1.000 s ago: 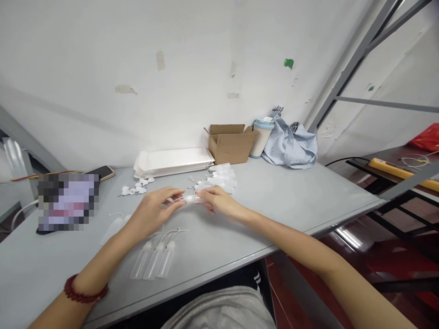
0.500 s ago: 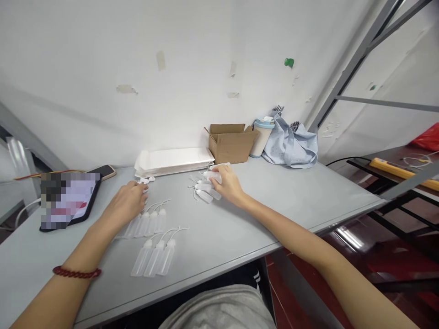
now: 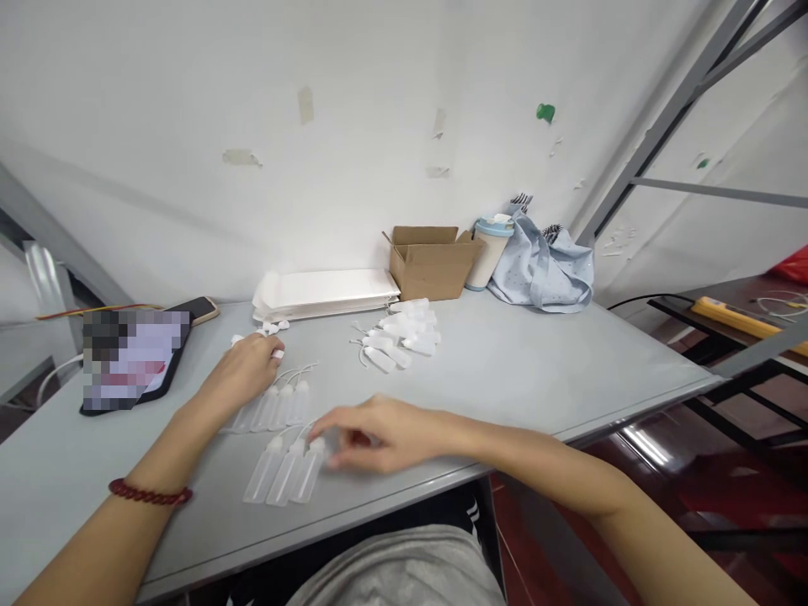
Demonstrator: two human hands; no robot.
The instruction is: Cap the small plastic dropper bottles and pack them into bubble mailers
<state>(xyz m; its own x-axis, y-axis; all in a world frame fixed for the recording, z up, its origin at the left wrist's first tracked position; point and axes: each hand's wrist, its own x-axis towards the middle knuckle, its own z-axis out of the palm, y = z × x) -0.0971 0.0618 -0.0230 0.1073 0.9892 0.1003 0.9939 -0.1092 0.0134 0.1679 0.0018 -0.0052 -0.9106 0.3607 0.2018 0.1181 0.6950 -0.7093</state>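
Note:
My left hand (image 3: 249, 366) is closed, fingers curled down at the back left, with a small white piece (image 3: 278, 354) showing at the fingertips. Small white pieces (image 3: 275, 326) lie just beyond it. Partly under that wrist is a row of slim translucent squeeze bottles (image 3: 278, 408) with thin white tubes at their tops. Three similar bottles (image 3: 287, 475) lie side by side closer to the front edge. My right hand (image 3: 372, 433) is open, thumb and index finger apart beside the neck of the rightmost one. A loose pile of such bottles (image 3: 404, 332) lies farther back.
Against the wall stand a flat white stack (image 3: 325, 295), an open cardboard box (image 3: 433, 271), a lidded cup (image 3: 487, 252) and a pale blue cloth bag (image 3: 539, 265). A phone with a blurred screen (image 3: 135, 362) is at the left, another phone (image 3: 195, 310) behind it.
My right hand has left the bottle pile and come forward and left to the front three bottles, its fingers spreading. My left hand has stayed near the small white pieces.

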